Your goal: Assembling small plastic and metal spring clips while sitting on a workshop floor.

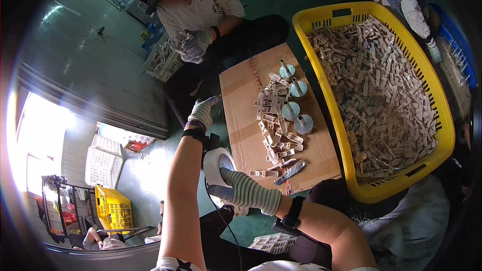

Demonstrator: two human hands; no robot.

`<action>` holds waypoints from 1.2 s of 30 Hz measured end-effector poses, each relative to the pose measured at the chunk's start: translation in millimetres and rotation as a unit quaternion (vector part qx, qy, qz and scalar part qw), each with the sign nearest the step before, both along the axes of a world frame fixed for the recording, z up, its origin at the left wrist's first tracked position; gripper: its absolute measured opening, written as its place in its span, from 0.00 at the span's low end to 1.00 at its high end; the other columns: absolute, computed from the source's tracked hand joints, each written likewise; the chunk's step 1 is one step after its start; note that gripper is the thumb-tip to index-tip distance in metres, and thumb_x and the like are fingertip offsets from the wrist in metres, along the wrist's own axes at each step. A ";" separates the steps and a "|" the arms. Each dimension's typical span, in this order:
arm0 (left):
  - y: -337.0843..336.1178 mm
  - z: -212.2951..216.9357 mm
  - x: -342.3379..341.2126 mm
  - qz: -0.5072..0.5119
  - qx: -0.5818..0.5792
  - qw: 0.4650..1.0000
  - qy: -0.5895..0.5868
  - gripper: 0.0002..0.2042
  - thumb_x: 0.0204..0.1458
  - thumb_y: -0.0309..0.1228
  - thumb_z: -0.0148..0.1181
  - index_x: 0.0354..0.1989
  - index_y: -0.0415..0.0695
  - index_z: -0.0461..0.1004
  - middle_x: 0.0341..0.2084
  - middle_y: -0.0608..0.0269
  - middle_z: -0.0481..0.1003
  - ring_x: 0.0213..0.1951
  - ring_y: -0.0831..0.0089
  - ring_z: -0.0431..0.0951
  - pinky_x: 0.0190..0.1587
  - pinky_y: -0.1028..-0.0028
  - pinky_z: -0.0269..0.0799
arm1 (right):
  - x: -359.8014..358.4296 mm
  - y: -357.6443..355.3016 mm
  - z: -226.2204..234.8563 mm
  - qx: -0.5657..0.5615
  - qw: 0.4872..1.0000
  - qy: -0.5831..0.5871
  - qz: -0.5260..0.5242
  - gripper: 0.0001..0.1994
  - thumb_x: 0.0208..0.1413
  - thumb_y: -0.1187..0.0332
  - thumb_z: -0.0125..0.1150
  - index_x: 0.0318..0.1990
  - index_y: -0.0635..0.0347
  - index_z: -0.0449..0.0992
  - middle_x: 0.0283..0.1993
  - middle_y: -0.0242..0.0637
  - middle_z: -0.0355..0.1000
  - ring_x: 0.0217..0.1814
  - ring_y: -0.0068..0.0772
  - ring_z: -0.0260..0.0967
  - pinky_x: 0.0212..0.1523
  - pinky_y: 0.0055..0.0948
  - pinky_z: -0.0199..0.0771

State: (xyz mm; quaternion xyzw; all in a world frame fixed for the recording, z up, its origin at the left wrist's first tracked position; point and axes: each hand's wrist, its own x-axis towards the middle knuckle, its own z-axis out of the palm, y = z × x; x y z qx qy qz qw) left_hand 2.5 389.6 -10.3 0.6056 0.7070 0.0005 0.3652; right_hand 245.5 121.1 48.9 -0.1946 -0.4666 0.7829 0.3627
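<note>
My right hand [249,190], in a striped knit glove, is closed on a roll of white tape [213,173] just off the near left corner of a cardboard sheet [241,135]. Farther out, my left hand [202,113], also gloved, hangs by the sheet's left edge. Its index finger stretches to the right, and I see nothing in it. On the sheet lies a loose heap of beige plastic clips [273,100]. Beside them stand several round metal discs with upright pins [303,124]. A flat grey, wrapped-looking tool [290,172] lies near the front edge.
A large yellow basket [329,90] full of beige clips stands to the right. Across the sheet sits a person [203,15] with gloved hands together, beside a small crate [168,60]. Another person [406,0] works by a blue crate [454,40]. A cable [228,226] hangs near my right forearm.
</note>
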 end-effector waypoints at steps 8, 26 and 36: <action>-26.1 35.4 61.8 0.192 -0.003 0.967 -0.165 0.21 0.64 0.42 0.42 0.65 0.55 0.58 0.68 0.68 0.56 0.69 0.70 0.53 0.68 0.63 0.55 | 6.9 4.0 -5.1 0.042 0.997 -0.055 -0.020 0.23 0.58 0.53 0.61 0.51 0.64 0.72 0.40 0.37 0.76 0.40 0.27 0.72 0.45 0.28 0.72; -40.2 54.3 80.5 0.254 -0.025 0.953 -0.166 0.22 0.66 0.42 0.36 0.68 0.58 0.53 0.70 0.72 0.51 0.71 0.75 0.47 0.70 0.64 0.50 | 4.8 5.3 -10.2 0.016 0.998 -0.056 0.020 0.25 0.57 0.53 0.63 0.55 0.62 0.70 0.40 0.32 0.74 0.38 0.19 0.68 0.40 0.23 0.71; -36.5 39.6 75.7 0.328 0.071 0.911 -0.238 0.18 0.49 0.41 0.67 0.47 0.53 0.73 0.43 0.59 0.74 0.45 0.65 0.71 0.50 0.63 0.66 | 5.1 5.3 -10.4 0.017 0.998 -0.061 0.010 0.24 0.57 0.54 0.63 0.53 0.63 0.71 0.41 0.35 0.75 0.40 0.22 0.69 0.42 0.25 0.71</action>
